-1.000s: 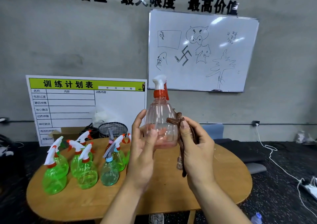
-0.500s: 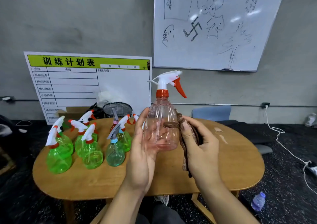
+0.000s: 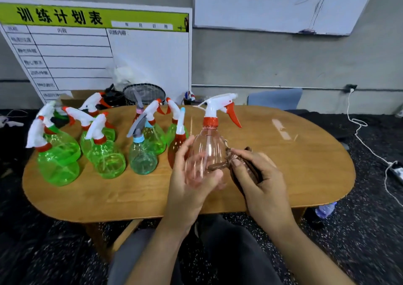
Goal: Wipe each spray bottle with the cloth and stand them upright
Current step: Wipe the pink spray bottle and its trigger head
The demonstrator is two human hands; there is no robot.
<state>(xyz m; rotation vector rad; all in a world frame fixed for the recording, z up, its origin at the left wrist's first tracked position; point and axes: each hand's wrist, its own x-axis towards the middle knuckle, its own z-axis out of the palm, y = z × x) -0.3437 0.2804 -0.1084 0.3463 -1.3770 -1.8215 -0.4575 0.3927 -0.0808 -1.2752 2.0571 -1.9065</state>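
Head view: pink spray bottle (image 3: 207,151) has dropped toward the counter (image 3: 294,154), left hand (image 3: 189,186) still grasping it, right hand (image 3: 259,184) clenching the brown cloth (image 3: 220,166) against it, wiping nearly done.

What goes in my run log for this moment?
left hand holds pink bottle upright | right hand presses brown cloth on it | table

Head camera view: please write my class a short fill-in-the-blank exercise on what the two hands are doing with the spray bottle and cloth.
1. The left hand holds the clear pink spray bottle by its ____.
2. The right hand presses a ____ cloth against that bottle.
3. The trigger of the held bottle is coloured ____.
4. The other spray bottles stand on the wooden table to the ____ of the held bottle.

Missing words: body; brown; red; left
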